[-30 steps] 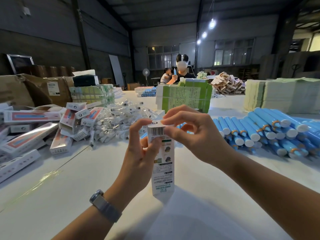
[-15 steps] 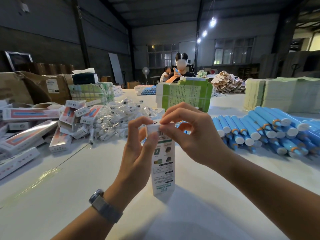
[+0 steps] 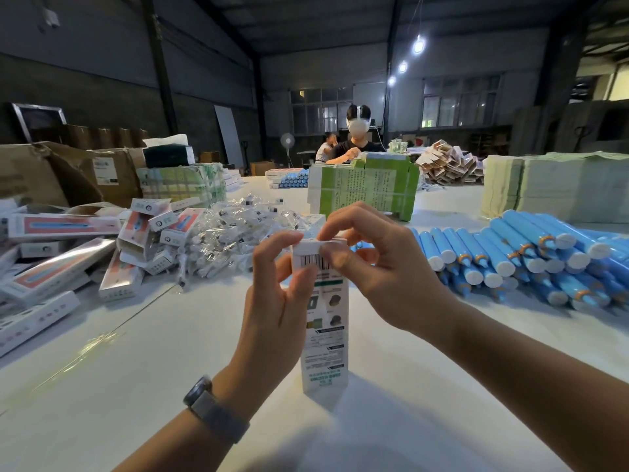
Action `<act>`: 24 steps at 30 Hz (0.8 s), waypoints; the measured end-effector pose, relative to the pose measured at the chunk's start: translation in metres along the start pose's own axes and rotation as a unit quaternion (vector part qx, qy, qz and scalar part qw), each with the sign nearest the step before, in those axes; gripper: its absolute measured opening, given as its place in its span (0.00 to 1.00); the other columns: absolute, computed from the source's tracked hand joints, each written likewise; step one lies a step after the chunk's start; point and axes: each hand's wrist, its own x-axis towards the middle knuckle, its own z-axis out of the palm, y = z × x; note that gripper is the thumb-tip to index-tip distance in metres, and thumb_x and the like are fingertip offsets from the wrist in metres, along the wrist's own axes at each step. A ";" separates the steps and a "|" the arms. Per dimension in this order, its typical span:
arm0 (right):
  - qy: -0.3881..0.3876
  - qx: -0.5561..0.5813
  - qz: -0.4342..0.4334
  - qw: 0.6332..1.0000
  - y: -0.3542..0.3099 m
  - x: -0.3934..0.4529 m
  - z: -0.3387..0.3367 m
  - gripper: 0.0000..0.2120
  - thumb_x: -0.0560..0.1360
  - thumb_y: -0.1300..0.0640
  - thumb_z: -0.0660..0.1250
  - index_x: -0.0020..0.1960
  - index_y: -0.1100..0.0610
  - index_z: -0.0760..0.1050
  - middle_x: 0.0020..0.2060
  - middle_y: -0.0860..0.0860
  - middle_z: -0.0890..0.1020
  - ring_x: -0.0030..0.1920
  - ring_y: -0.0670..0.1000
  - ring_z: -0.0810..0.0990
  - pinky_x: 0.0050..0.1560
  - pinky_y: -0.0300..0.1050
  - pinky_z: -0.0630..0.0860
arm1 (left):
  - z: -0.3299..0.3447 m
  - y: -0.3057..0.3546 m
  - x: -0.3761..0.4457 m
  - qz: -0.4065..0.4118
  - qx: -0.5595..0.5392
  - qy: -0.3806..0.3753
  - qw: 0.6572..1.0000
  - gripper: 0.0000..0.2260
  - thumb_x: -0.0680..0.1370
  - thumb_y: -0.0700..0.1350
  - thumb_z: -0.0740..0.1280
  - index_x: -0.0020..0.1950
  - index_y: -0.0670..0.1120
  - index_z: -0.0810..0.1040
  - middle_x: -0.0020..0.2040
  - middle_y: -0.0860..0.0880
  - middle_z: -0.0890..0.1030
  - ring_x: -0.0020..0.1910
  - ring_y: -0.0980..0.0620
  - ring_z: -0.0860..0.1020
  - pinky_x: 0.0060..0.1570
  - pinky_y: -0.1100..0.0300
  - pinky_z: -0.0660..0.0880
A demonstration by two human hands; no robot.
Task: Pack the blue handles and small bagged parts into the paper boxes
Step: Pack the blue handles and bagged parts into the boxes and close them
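A tall white paper box point(image 3: 325, 338) with green print and a barcode stands upright on the white table point(image 3: 136, 369). My left hand point(image 3: 275, 301) grips its upper left side, thumb and fingers curled round it. My right hand point(image 3: 377, 264) pinches the top flap, which lies flat on the box. A pile of blue handles point(image 3: 531, 260) with white caps lies to the right. A heap of small clear bagged parts point(image 3: 235, 236) lies left of centre, behind the box.
Packed white and red boxes point(image 3: 61, 264) are piled at the left. A stack of flat green box blanks point(image 3: 364, 189) stands behind my hands, more flat stacks point(image 3: 558, 189) at the right. A person in a mask point(image 3: 357, 137) sits across the table.
The box has sunk lower until its base stands on the table. My right fingers have pressed the top flap down flat. Both hands stay on its top.
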 end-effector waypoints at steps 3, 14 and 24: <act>0.007 -0.004 -0.005 1.000 -0.002 0.001 0.000 0.04 0.76 0.57 0.64 0.46 0.48 0.74 0.43 0.38 0.76 0.42 0.44 0.75 0.38 0.39 0.76 | -0.001 -0.001 -0.001 0.011 0.008 -0.008 1.000 0.15 0.81 0.49 0.58 0.62 0.67 0.63 0.48 0.53 0.82 0.42 0.47 0.83 0.39 0.51 0.81; -0.010 0.072 0.034 0.997 0.000 0.004 -0.007 0.04 0.74 0.57 0.67 0.43 0.49 0.79 0.43 0.43 0.78 0.42 0.48 0.75 0.39 0.46 0.72 | -0.002 -0.003 0.000 0.037 0.017 -0.022 0.999 0.12 0.83 0.54 0.59 0.64 0.59 0.61 0.50 0.55 0.81 0.43 0.49 0.83 0.38 0.44 0.81; -0.071 0.097 0.053 0.991 0.009 0.005 -0.017 0.03 0.73 0.54 0.71 0.46 0.48 0.81 0.49 0.45 0.78 0.49 0.52 0.78 0.43 0.45 0.79 | -0.003 -0.002 0.001 0.027 -0.006 -0.017 0.999 0.08 0.83 0.53 0.57 0.59 0.66 0.65 0.47 0.52 0.82 0.38 0.49 0.81 0.34 0.49 0.80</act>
